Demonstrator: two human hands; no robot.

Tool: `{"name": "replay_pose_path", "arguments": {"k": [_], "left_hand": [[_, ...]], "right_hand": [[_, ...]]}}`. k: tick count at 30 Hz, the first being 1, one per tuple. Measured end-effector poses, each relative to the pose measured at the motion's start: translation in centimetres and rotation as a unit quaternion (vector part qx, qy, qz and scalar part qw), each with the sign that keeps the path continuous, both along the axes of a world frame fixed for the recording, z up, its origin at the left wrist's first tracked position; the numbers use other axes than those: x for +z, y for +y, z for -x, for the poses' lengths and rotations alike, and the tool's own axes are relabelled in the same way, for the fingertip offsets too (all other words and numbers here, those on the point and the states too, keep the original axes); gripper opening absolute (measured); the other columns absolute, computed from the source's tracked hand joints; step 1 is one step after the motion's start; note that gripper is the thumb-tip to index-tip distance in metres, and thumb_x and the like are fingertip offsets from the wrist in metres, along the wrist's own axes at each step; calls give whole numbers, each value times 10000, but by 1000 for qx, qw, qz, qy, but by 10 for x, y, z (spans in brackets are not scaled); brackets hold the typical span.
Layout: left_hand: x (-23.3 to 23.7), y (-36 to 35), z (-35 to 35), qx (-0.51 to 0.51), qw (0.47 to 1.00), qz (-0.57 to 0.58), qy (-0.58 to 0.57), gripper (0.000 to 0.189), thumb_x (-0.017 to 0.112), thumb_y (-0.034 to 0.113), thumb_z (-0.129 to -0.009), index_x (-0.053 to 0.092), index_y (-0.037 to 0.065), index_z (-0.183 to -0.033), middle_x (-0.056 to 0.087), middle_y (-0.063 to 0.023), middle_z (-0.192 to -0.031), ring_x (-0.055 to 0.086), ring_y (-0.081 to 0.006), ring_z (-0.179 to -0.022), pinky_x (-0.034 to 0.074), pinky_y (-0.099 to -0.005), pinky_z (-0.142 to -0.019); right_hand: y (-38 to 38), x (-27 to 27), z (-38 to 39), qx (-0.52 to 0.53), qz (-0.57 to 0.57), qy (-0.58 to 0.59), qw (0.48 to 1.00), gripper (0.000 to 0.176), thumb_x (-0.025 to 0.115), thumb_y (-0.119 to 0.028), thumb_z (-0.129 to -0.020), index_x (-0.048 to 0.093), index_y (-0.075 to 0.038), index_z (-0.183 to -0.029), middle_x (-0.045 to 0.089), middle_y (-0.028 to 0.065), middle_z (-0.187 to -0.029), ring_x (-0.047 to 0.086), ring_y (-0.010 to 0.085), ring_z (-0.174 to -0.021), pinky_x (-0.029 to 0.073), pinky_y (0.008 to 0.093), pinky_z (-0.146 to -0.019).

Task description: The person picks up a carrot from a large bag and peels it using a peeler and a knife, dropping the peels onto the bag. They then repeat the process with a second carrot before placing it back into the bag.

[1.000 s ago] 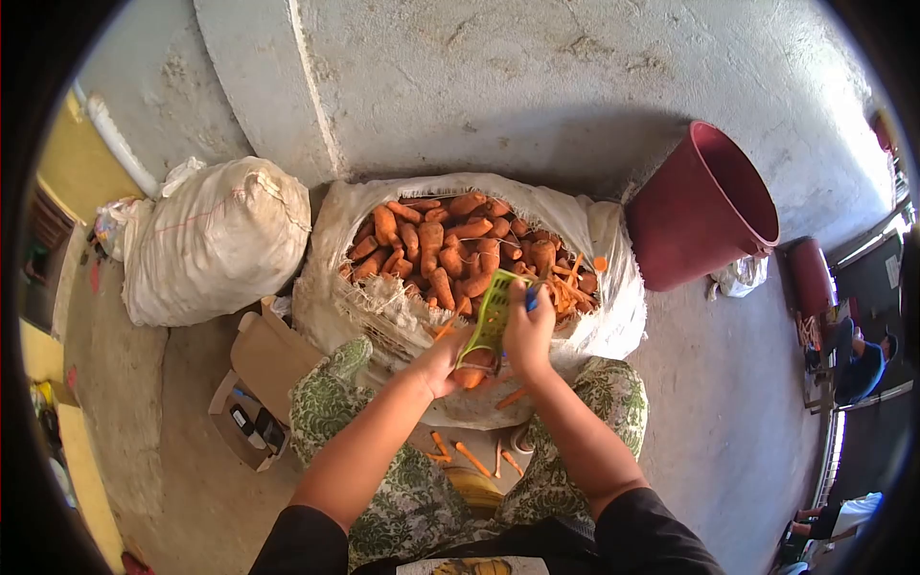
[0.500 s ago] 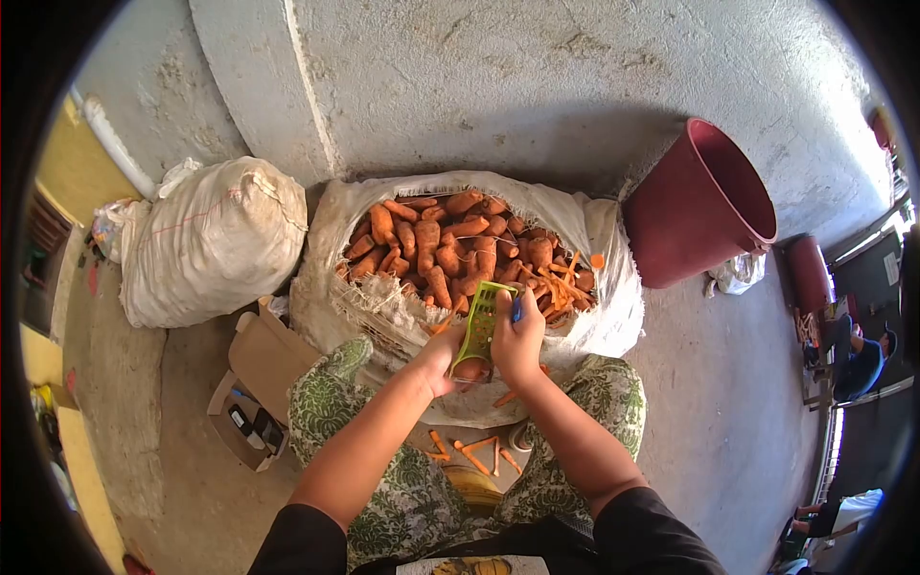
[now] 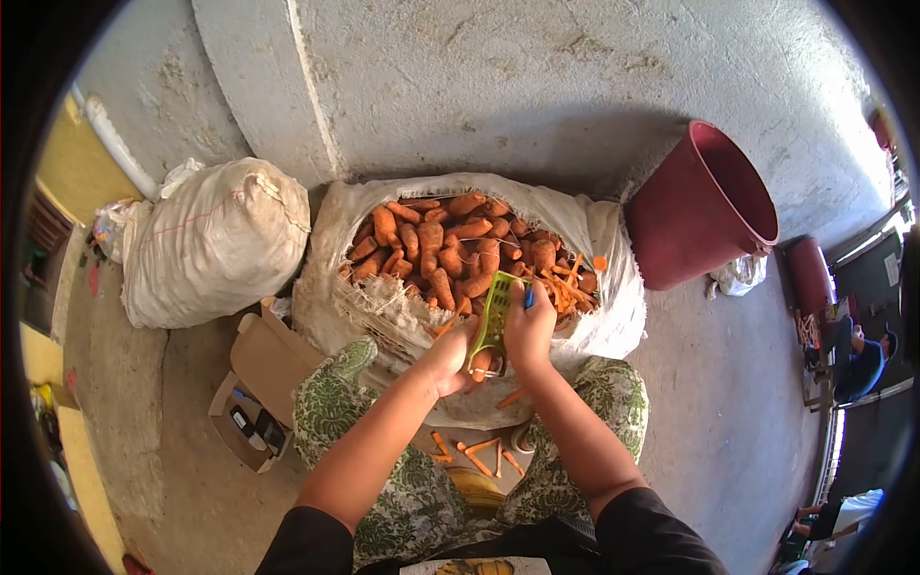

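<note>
A light-green perforated grater slants between my hands above the front edge of the open sack. My right hand grips its right side, and a small blue piece shows by the thumb. From the left, my left hand closes around a carrot at the grater's lower end; its fingertips are hidden. Beyond my hands, the sack holds a heap of whole carrots. Cut carrot strips lie on the heap's right side.
A full white sack stands at left, a tilted maroon bucket at right. An open cardboard box sits by my left knee. Carrot pieces lie on the floor between my legs. A person in blue is far right.
The grater has turned more upright and shifted slightly right with my right hand. The carrot end at its lower edge has moved slightly right and shows more plainly.
</note>
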State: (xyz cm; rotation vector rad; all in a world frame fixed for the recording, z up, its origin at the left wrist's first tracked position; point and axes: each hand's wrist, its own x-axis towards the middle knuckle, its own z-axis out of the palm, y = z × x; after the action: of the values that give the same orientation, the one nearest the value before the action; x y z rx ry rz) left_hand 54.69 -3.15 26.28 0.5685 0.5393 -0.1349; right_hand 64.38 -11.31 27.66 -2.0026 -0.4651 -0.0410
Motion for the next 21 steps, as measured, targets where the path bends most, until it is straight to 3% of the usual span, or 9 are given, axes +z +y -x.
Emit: {"name": "replay_pose_path", "arguments": {"k": [3,4,6,8,9,12,16,18,21], "left_hand": [[2,-9,16,-111,994,5,17,412,289,371,-974,500,51,-1126,556,-59,-842,563,-159,-728,503,-313,-647],[7,-11,22,-141,990,18,-19,437,297,391,-970,494,48,-1156,552,-58,-838,562,-154,-731,503,-307,-645],[7,-7,27,-174,983,29,-50,465,305,410,-966,487,44,-1187,548,-57,-834,562,-150,-734,503,-300,-643],[-1,2,23,-130,988,-57,-57,454,334,411,-960,504,47,-1171,539,-58,-828,562,-152,-746,503,-287,-641],[-17,11,21,-142,987,2,-80,446,360,415,-952,515,52,-1160,536,-53,-814,561,-148,-724,501,-281,-606],[-3,11,15,-95,995,-36,10,422,375,410,-946,530,57,-1118,537,-38,-796,559,-141,-674,493,-286,-551],[8,4,8,-55,998,-31,20,348,399,380,-938,543,73,-1012,563,-30,-772,567,-142,-618,480,-289,-494],[5,3,6,-58,998,-6,-17,283,393,333,-938,545,94,-958,591,-29,-744,580,-144,-604,470,-284,-470],[7,-2,4,0,999,42,13,261,381,297,-936,551,98,-934,599,-32,-745,581,-145,-601,469,-283,-473]], "right_hand": [[-8,-33,-56,-113,-17,-6,993,260,513,-258,-912,536,-10,-838,562,160,-629,520,275,-532,410,395,-513],[-14,-20,-69,-161,46,-40,985,273,509,-252,-914,520,2,-815,559,150,-630,510,265,-536,410,395,-525],[-27,-29,-102,-203,-70,43,976,283,484,-241,-923,491,13,-797,531,124,-614,492,224,-521,410,376,-546],[-35,-30,-106,-185,-94,17,978,271,461,-236,-937,479,7,-818,510,89,-609,493,166,-525,412,349,-530],[-35,-26,-104,-179,-101,10,979,268,462,-243,-940,479,-3,-822,509,72,-613,492,148,-527,411,334,-514],[-19,14,-52,-87,-183,177,963,248,449,-264,-952,490,-46,-840,526,21,-657,487,95,-548,396,251,-464],[-6,7,-11,11,-193,191,962,214,478,-228,-939,519,-30,-868,547,36,-653,482,78,-543,394,244,-477],[-5,4,5,53,-153,167,973,220,495,-235,-938,534,-20,-908,517,-19,-685,453,47,-595,379,210,-520],[-5,12,18,69,-94,63,991,211,494,-203,-938,537,1,-909,521,4,-674,447,61,-594,391,235,-531]]}}
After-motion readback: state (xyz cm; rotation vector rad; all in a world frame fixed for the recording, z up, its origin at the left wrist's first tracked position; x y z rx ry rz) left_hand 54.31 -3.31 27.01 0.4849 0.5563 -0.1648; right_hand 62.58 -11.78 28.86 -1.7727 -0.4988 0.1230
